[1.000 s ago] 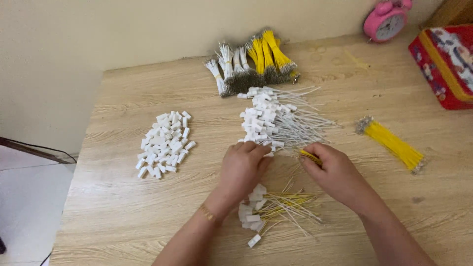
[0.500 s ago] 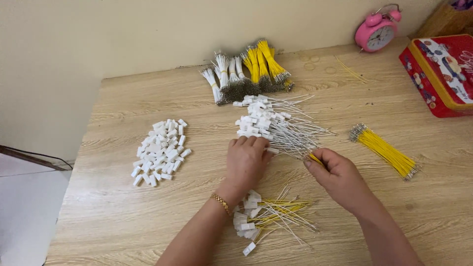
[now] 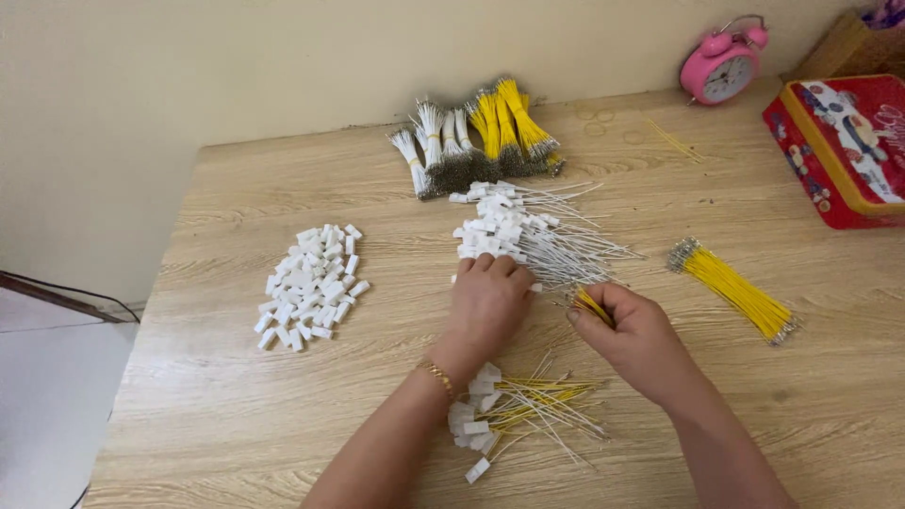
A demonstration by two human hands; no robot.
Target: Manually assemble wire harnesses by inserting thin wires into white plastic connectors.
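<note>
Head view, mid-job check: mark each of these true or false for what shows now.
1. The right hand pinches a yellow wire. True.
2. The left hand rests on the loose pile of white plugs. False: it is at the heap of white-wired plugs; the loose pile lies apart to its left.
3. A pink alarm clock stands at the far edge of the table. True.
4. The red tin sits between the hands. False: it is at the far right.
5. A bundle of yellow wires lies right of the right hand. True.
</note>
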